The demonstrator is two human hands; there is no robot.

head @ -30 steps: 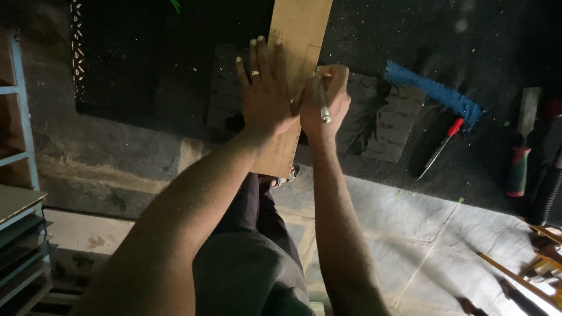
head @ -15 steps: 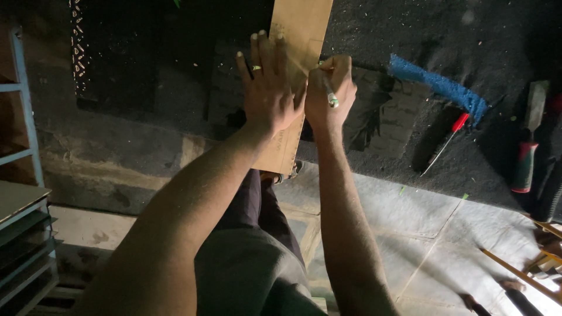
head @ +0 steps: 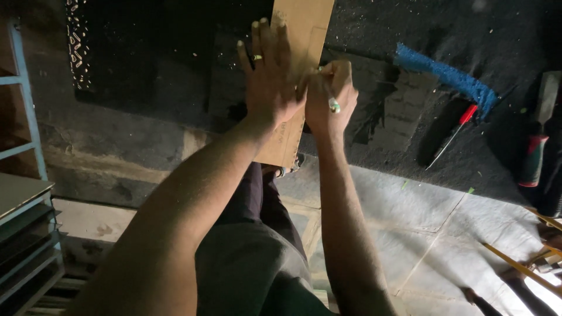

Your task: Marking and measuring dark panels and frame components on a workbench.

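While flat on board [head: 295, 35], hands [head: 270, 82] seemingly pressing.

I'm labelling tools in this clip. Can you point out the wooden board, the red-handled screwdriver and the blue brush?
wooden board [head: 304, 23], head view, on its bare upper face above the fingers.
red-handled screwdriver [head: 466, 114], head view, on the red handle.
blue brush [head: 451, 77], head view, mid-length on the blue bristles.

Dim, murky upper half; bright patch lower right, slight blur.

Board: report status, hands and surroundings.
Left hand flat on board. Right hand grips pencil at board edge. Screwdriver clear right.
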